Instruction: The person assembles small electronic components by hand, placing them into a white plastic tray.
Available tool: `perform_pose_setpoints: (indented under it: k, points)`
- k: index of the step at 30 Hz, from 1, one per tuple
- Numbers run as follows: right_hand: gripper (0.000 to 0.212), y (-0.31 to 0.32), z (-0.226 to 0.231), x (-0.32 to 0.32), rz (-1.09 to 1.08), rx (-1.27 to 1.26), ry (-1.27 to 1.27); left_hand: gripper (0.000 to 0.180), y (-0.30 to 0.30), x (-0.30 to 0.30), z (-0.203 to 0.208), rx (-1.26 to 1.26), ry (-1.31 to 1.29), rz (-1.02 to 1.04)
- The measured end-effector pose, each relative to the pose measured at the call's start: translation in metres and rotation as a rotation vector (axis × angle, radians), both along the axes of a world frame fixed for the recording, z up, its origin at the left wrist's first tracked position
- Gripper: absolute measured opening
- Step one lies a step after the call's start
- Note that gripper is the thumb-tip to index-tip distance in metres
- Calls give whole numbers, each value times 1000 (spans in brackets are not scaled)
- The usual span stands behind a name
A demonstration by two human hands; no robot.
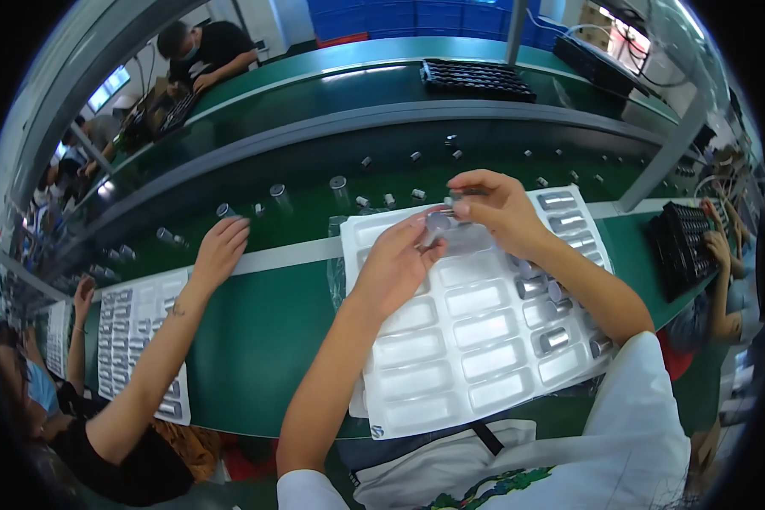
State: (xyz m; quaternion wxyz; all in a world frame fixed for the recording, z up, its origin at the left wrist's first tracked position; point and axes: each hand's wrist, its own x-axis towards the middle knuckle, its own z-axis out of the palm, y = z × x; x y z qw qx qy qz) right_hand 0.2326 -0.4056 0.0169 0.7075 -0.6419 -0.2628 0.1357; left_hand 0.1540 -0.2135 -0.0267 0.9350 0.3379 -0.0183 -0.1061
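Above the far part of a white plastic tray point(408, 406), my two hands meet. My left hand point(395, 263) has its fingers closed round a silver cylinder point(439, 223) whose pale round end shows. Just over it, my right hand point(506, 217) pinches a small silver piece point(452, 201), partly covered by the fingertips. The tray has rows of rectangular pockets; its left and middle columns show bare pockets. Along its right side several silver cylinders point(554, 340) lie in the pockets, some tilted, partly under my right forearm.
Beyond the tray runs a green conveyor belt bearing small metal parts point(389, 201) and upright cylinders point(338, 185). At left, a co-worker's hand point(223, 251) reaches to the belt beside another filled tray point(175, 374). Black trays point(684, 246) stand at right; a metal post point(667, 153) rises nearby.
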Motion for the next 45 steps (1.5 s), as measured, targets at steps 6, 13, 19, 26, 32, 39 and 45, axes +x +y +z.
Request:
perform_pose_setpoints:
  k: [6,13,19,26,32,39,45]
  points:
    - [29,3,2,-9,-51,-78,-220,27,0,-3,-6,-8,-1,118]
    - [28,1,2,-14,-32,-241,-776,25,-1,-8,-5,65,2,92]
    - [32,-2,7,-13,-41,-381,-913,30,-3,-4,-3,119,-15,83]
    - [34,4,2,-23,-25,-437,-1071,46,-13,-5,0,672,-139,49]
    - [42,5,4,-30,35,-513,-1138,34,-7,-9,-2,592,-220,-7]
    - [34,21,38,-33,184,-725,-955,26,-4,-4,-1,364,-117,11]
    - [27,45,42,-3,265,-659,-617,42,2,1,-3,77,-35,39]
